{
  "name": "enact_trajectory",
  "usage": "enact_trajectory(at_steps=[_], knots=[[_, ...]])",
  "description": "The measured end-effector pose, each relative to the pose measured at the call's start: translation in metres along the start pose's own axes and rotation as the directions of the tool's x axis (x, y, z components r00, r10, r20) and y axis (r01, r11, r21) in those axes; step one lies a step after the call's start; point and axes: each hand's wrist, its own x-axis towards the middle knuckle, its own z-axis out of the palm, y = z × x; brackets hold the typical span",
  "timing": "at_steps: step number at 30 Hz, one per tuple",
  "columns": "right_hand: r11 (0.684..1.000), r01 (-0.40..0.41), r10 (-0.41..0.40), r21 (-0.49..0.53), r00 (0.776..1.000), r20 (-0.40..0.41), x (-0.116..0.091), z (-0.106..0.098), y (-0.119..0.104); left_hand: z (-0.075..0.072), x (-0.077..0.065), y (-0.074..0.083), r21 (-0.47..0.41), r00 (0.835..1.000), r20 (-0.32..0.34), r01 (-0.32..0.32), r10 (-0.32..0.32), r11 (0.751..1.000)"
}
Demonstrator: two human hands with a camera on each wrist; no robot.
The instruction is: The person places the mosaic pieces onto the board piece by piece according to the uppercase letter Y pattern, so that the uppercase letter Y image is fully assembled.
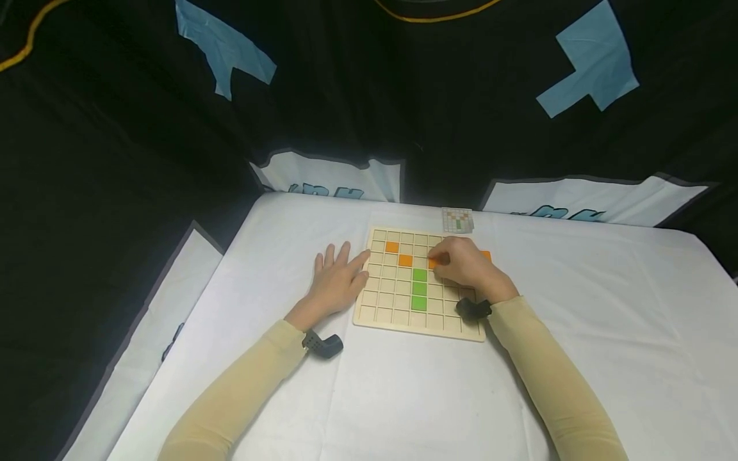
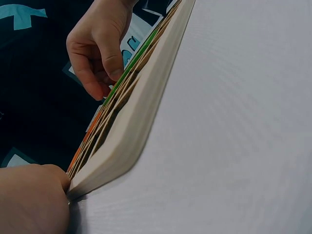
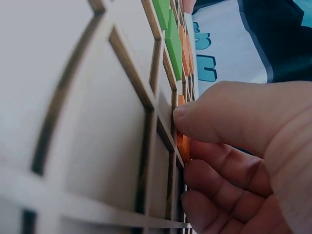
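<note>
A wooden grid board lies on the white table. My right hand is over its right half, thumb and fingers pinching an orange square tile at a cell of the grid. My left hand rests flat with fingers spread, its thumb and index fingertip at the board's left edge. Two orange tiles sit in cells on a diagonal at the upper left of the grid. Several green tiles form a column below the middle. Part of the grid is hidden under my right hand.
Behind the board lies a small pattern card printed with a coloured grid. Another orange piece shows at the board's right side, partly hidden by my right hand. A dark curtain with blue tape stands behind the table.
</note>
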Motion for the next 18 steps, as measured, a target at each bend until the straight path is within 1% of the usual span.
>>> enact_trajectory(at_steps=[7,14,18], knots=[[1.000,0.003,-0.003,0.003,1.000,0.004,0.0005,0.0010,-0.0004,-0.0004,-0.0009,0.0004,-0.007,1.000,0.004,0.004,-0.004,1.000],[1.000,0.003,-0.004,-0.024,1.000,-0.016,0.0008,0.0008,0.0007,-0.0006,-0.0001,0.0003,0.000,1.000,0.011,0.006,-0.006,1.000],[1.000,0.004,-0.005,-0.026,1.000,-0.014,0.0005,0.0004,0.0013,-0.0002,0.0006,-0.0001,0.001,1.000,0.007,0.001,-0.001,1.000]])
